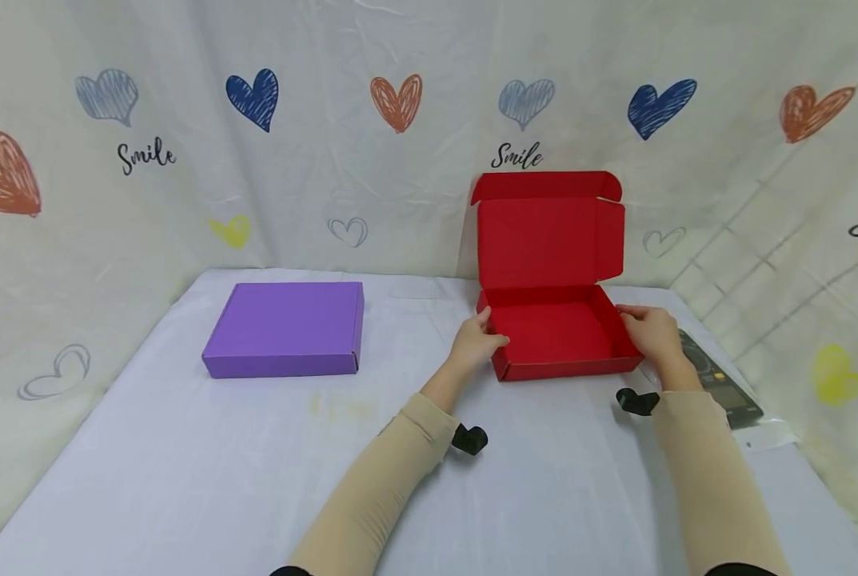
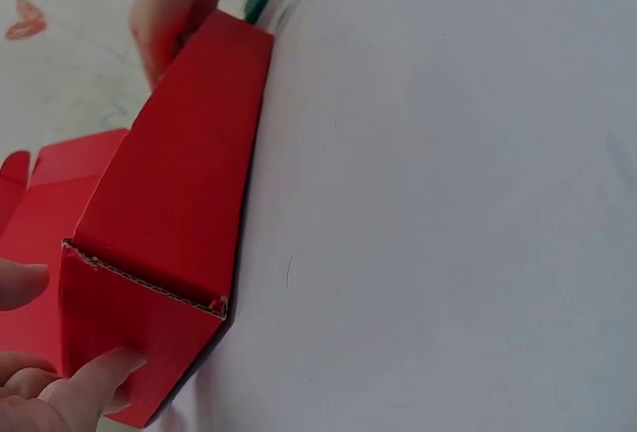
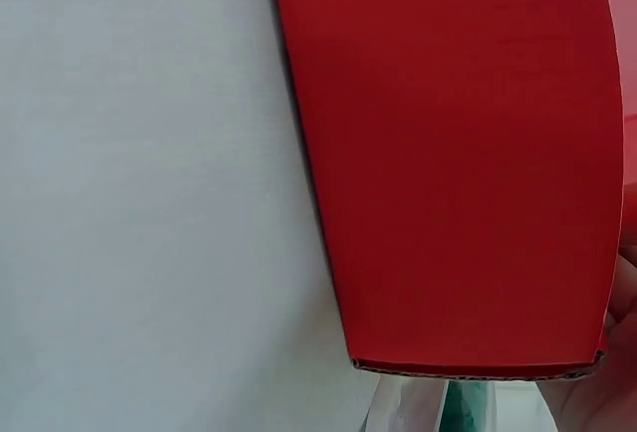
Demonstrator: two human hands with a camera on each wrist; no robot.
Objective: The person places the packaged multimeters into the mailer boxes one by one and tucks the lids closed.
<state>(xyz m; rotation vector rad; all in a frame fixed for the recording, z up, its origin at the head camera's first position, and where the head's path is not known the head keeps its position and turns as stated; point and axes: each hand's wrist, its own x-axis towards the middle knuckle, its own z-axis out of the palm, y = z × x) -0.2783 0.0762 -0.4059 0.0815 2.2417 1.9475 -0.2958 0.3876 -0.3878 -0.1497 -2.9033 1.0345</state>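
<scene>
A red cardboard box (image 1: 568,368) stands at the right of the white table, its lid (image 1: 544,240) raised at the back and its inside bare. My left hand (image 1: 474,346) grips the left wall; in the left wrist view the thumb (image 2: 22,285) lies over the wall's top and a finger (image 2: 111,372) lies against the outer face. On the opposite side, my right hand (image 1: 652,330) holds the right wall near its rim. The right wrist view is filled mostly by the front wall (image 3: 458,173), with part of that hand at the right edge.
A closed purple box (image 1: 288,320) lies on the left half of the table (image 1: 256,480). Beside my right forearm is a dark flat device (image 1: 731,396) with an orange button, partly hidden by the sleeve. A cloth backdrop with hearts hangs behind.
</scene>
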